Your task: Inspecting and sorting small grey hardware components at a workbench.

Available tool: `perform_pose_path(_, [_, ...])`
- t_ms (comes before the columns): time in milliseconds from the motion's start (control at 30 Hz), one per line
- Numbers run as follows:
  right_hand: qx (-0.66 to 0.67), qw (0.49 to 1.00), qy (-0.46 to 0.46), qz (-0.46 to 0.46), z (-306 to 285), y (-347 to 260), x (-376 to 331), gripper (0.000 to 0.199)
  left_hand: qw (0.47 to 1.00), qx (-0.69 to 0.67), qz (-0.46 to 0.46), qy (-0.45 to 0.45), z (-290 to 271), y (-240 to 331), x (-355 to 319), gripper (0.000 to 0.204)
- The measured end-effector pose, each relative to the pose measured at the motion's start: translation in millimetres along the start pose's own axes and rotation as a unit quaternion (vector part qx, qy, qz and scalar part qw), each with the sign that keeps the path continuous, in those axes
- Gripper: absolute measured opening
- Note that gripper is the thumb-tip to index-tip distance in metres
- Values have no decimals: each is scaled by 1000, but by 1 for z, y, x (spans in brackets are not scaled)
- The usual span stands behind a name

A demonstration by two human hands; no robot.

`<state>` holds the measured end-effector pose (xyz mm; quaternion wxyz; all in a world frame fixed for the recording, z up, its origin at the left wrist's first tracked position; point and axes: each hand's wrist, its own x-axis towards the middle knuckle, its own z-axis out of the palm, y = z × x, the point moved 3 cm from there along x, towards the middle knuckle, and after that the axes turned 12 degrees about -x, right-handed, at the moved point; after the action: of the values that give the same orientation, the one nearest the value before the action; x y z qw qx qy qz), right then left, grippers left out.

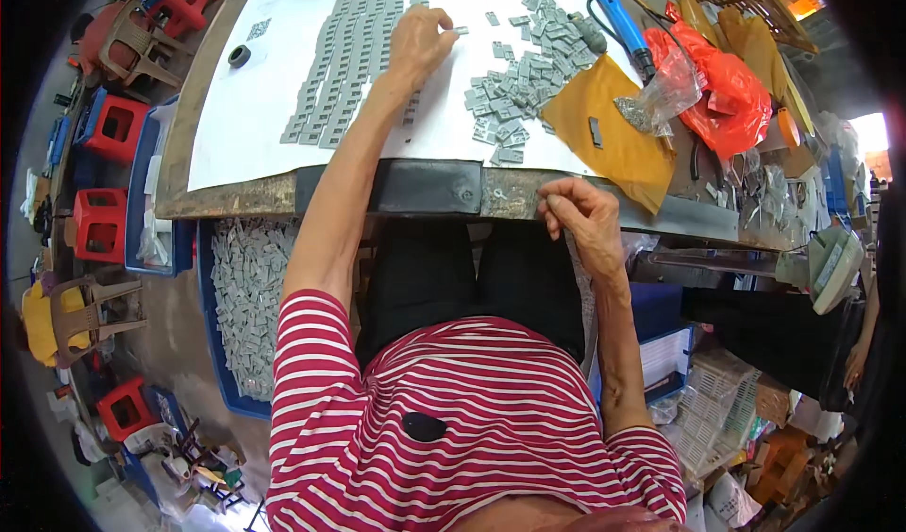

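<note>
My left hand [420,46] reaches out over the white sheet [255,108], its fingers pinched at one end of a small flat grey piece [461,31]. Beside and beneath that hand, long rows of matching grey pieces [349,60] lie side by side, each with a dark slot. To the right spreads a loose heap of the same grey pieces [557,41]. Just off the table's front edge, my right hand [585,219] is closed, thumb against curled fingers; whatever it may hold is hidden.
A blue electric screwdriver [623,27], a red plastic bag [731,93] and brown paper [613,122] with a clear bag of small metal parts [642,112] lie at the right. A black tape roll [240,56] sits left. Below stands a blue bin [219,343] of grey pieces.
</note>
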<state>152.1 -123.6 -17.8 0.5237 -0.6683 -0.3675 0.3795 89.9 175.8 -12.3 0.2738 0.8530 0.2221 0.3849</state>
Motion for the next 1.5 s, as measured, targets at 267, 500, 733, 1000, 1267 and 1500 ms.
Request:
perform_pose_path(267, [1, 999, -7, 32, -10, 4, -12, 13, 996, 64, -36, -41, 1, -37, 20, 17])
perform_pose_path(500, [11, 999, -8, 44, -14, 11, -9, 13, 989, 132, -29, -60, -4, -30, 19, 11])
perform_pose_path(733, [22, 998, -14, 51, -14, 11, -7, 13, 979, 188, -11, -76, -10, -33, 24, 10])
perform_pose_path(1000, [40, 996, -17, 73, -13, 14, -8, 13, 986, 122, 35, -105, 34, 0, 49, 21])
perform_pose_path(1267, [42, 997, -26, 67, -15, 15, -9, 13, 976, 140, 75, -148, 78, -6, 58, 24])
perform_pose_path(1500, [44, 996, -37, 68, -19, 10, -8, 14, 984, 102, 88, -113, 63, -9, 49, 9])
